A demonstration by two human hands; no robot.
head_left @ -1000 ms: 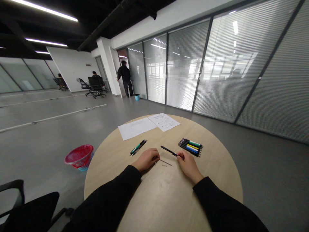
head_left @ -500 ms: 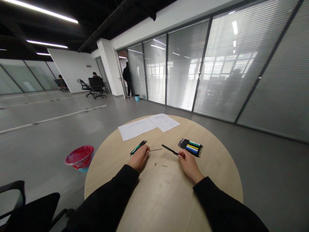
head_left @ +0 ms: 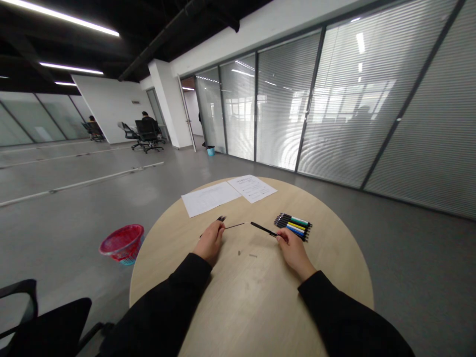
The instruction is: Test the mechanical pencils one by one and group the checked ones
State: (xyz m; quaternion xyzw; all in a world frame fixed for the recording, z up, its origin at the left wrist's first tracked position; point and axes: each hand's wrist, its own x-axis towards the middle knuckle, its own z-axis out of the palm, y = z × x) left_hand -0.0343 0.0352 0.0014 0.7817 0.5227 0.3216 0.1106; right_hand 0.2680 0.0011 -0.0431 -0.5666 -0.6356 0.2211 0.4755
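Note:
My left hand (head_left: 210,243) is closed on a thin dark pen refill (head_left: 235,225), which points right. Closed too, my right hand (head_left: 294,250) grips a black pen barrel (head_left: 263,228) pointing left. The refill's tip and the barrel's end face each other, with a small gap between them. Under and behind my left hand lie pens (head_left: 221,218), mostly hidden by it. Just beyond my right hand, several pens (head_left: 293,221) with black, green, yellow, white and blue parts lie side by side. Two tiny pieces (head_left: 253,256) rest on the table between my forearms.
Two printed paper sheets (head_left: 211,197) lie at the far side of the round wooden table (head_left: 253,307). A red basket (head_left: 122,241) stands on the floor at left, near a black chair (head_left: 52,322). Farther off are seated people, office chairs (head_left: 148,133) and a small blue bin (head_left: 210,150).
My left hand has moved slightly left with the refill, now covering most of the pens there. My right hand has barely shifted. The person in the far doorway has nearly gone from view.

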